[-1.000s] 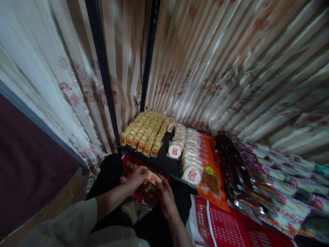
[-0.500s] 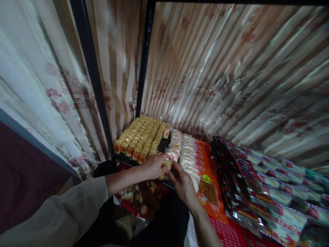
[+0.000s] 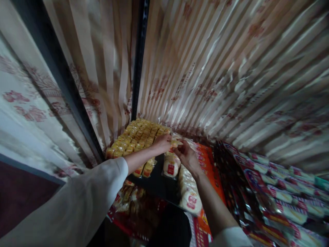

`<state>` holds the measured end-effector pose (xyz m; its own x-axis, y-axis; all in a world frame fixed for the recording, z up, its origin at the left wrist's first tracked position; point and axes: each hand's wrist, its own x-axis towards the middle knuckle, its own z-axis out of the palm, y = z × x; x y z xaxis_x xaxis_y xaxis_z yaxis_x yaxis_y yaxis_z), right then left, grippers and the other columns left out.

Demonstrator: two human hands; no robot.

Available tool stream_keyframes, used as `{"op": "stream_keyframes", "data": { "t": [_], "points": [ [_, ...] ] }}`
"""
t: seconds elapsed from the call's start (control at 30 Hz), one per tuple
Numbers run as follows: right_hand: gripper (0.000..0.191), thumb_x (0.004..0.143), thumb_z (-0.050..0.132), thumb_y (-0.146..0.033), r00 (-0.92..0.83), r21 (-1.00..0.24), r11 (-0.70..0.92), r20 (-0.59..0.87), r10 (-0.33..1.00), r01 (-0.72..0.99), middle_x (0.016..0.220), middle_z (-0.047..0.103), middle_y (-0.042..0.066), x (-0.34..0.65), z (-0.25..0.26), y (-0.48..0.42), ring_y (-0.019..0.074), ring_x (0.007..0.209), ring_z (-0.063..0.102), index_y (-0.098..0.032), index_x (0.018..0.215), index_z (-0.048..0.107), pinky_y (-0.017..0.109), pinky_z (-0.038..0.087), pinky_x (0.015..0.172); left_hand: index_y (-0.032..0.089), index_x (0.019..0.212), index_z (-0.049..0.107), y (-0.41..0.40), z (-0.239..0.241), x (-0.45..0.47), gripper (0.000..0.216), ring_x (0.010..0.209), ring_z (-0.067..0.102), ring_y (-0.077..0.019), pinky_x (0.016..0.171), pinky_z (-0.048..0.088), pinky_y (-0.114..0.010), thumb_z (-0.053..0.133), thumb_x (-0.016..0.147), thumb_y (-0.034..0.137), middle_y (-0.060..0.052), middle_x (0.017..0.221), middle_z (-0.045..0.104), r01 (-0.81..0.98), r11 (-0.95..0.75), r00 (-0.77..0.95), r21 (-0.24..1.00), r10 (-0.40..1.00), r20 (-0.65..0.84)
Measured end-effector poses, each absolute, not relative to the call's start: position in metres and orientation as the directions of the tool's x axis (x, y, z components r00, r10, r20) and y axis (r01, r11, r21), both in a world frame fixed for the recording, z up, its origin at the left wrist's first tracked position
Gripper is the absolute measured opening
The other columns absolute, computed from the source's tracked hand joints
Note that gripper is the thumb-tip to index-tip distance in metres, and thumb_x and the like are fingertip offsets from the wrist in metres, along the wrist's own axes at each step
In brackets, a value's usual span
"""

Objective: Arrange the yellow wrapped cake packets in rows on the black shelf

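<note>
My left hand [image 3: 162, 144] reaches over the black shelf, fingers closed at one end of a small yellow wrapped snack packet [image 3: 175, 141]. At the packet's other end, my right hand [image 3: 187, 155] has its fingers bent and pinched on it. Rows of yellow wrapped snack packets [image 3: 136, 137] stand close together to the left. Just below my hands is a row of round white wrapped buns [image 3: 170, 166] with red labels. A second row of white buns [image 3: 190, 195] runs beneath my right forearm. The fingers partly hide the held packet.
Bare black shelf [image 3: 156, 178] shows between the yellow and white rows. Orange packs [image 3: 205, 161], dark packs [image 3: 228, 175] and white-and-red packs [image 3: 288, 206] lie to the right. Pleated curtain [image 3: 205, 68] and dark posts [image 3: 140, 58] close off the back. A red basket [image 3: 118, 219] holds packets below.
Both hands have moved from the shelf's front edge toward the back, carrying the yellow packet between them. The camera view has shifted closer, and the front of the bun rows now shows.
</note>
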<state>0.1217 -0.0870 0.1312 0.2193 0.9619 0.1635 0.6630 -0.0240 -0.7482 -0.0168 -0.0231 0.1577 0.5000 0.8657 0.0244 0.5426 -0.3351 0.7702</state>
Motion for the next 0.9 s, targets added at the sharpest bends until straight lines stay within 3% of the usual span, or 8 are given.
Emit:
{"op": "stream_keyframes", "data": {
  "t": [0.2, 0.47, 0.6, 0.73, 0.9],
  "points": [
    [0.029, 0.072, 0.059, -0.036, 0.24, -0.722, -0.05, 0.164, 0.957, 0.69, 0.072, 0.067, 0.001, 0.136, 0.11, -0.029, 0.0151, 0.063, 0.062, -0.02, 0.097, 0.056, 0.026, 0.046, 0.059, 0.016, 0.089, 0.066, 0.02, 0.147, -0.006, 0.02, 0.081, 0.061, -0.0192, 0.067, 0.046, -0.026, 0.052, 0.074, 0.014, -0.006, 0.085, 0.067, 0.658, -0.478, 0.566, 0.582, 0.824, 0.038],
    [0.022, 0.077, 0.057, -0.036, 0.255, -0.55, -0.117, 0.182, 0.95, 0.827, 0.077, 0.069, 0.002, 0.146, 0.073, 0.001, 0.0153, 0.067, 0.062, -0.021, 0.093, 0.059, 0.025, 0.043, 0.059, 0.013, 0.09, 0.066, 0.041, 0.122, 0.0, 0.02, 0.096, 0.058, -0.0246, 0.086, 0.043, -0.033, 0.053, 0.076, 0.016, -0.013, 0.092, 0.067, 0.637, -0.614, 0.654, 0.466, 0.751, 0.095],
    [0.023, 0.077, 0.057, -0.033, 0.251, -0.453, -0.14, 0.194, 0.948, 0.88, 0.085, 0.07, 0.005, 0.146, 0.064, 0.009, 0.0193, 0.082, 0.062, -0.022, 0.097, 0.062, 0.029, 0.044, 0.073, 0.015, 0.093, 0.066, 0.041, 0.116, 0.0, 0.022, 0.098, 0.056, -0.0234, 0.092, 0.04, -0.033, 0.051, 0.076, 0.015, -0.011, 0.094, 0.066, 0.619, -0.708, 0.711, 0.34, 0.689, 0.141],
    [0.027, 0.076, 0.057, -0.025, 0.242, -0.387, -0.146, 0.212, 0.947, 0.91, 0.098, 0.068, 0.011, 0.147, 0.056, 0.018, 0.0246, 0.102, 0.056, -0.018, 0.1, 0.065, 0.036, 0.037, 0.093, 0.011, 0.079, 0.068, 0.033, 0.112, 0.001, 0.021, 0.099, 0.053, -0.0254, 0.092, 0.038, -0.033, 0.049, 0.072, 0.008, -0.014, 0.087, 0.065, 0.558, -0.815, 0.811, 0.157, 0.576, 0.105],
    [0.03, 0.076, 0.058, -0.024, 0.247, -0.359, -0.154, 0.23, 0.941, 0.921, 0.114, 0.063, 0.012, 0.153, 0.047, 0.026, 0.0257, 0.112, 0.051, -0.017, 0.105, 0.064, 0.038, 0.035, 0.096, 0.01, 0.081, 0.068, 0.03, 0.103, 0.009, 0.021, 0.107, 0.049, -0.0256, 0.093, 0.035, -0.035, 0.048, 0.074, 0.008, -0.012, 0.094, 0.066, 0.48, -0.876, 0.871, 0.051, 0.483, 0.091]
  ]
}}
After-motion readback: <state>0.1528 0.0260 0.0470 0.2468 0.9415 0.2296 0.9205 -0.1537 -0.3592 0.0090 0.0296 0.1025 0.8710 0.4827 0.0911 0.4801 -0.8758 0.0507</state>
